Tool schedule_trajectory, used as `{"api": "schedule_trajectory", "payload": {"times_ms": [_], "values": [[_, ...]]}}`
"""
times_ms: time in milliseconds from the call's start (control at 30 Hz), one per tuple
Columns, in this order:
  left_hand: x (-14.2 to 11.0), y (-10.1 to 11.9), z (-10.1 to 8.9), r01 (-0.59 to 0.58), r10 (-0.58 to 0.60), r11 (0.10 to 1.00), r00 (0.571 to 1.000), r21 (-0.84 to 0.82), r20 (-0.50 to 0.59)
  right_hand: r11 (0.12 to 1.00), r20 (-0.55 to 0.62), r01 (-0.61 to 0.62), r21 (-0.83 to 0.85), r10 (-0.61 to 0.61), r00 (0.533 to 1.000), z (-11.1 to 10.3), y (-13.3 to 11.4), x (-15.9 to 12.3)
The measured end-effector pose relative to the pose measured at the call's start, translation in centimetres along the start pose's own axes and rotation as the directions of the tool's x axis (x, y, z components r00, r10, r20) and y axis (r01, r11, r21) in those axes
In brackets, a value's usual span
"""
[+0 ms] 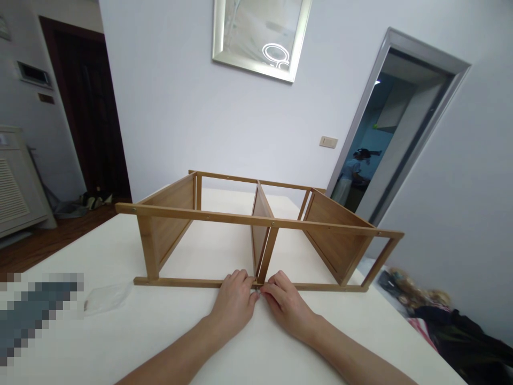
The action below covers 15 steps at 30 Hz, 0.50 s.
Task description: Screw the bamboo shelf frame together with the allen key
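Observation:
A bamboo shelf frame [256, 219] lies on its side on the white table [160, 331], with three panels joined by long rails. My left hand [234, 299] and my right hand [286, 302] meet at the near bottom rail [188, 282], right below the middle panel [260, 224]. Both hands have their fingers curled and pinched together around a tiny metallic piece [258, 292] at the joint. What the piece is stays too small to name.
A clear plastic bag [106, 297] lies on the table at the left beside a pixelated patch. A person stands in the open doorway [360, 171] at the back right. Clothes and bags [441, 315] lie on the floor at the right. A dark door [88, 107] is at the back left.

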<state>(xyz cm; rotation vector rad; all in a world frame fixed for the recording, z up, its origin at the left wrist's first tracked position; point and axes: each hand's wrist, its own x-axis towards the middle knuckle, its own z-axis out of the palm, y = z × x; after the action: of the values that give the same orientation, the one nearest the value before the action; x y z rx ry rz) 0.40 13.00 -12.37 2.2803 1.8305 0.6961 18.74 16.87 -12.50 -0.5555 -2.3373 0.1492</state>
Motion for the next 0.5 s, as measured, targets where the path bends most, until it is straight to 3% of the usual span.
{"api": "schedule_trajectory", "payload": {"times_ms": [333, 500], "values": [[0.19, 0.18, -0.11, -0.016, 0.016, 0.999, 1.000, 0.032, -0.013, 0.999, -0.063, -0.018, -0.028, 0.016, 0.998, -0.06, 0.44, -0.08], [0.02, 0.16, -0.13, -0.076, 0.077, 0.992, 0.997, 0.098, 0.000, 0.999, -0.085, 0.032, -0.017, -0.033, 0.996, 0.03, 0.78, -0.05]]}}
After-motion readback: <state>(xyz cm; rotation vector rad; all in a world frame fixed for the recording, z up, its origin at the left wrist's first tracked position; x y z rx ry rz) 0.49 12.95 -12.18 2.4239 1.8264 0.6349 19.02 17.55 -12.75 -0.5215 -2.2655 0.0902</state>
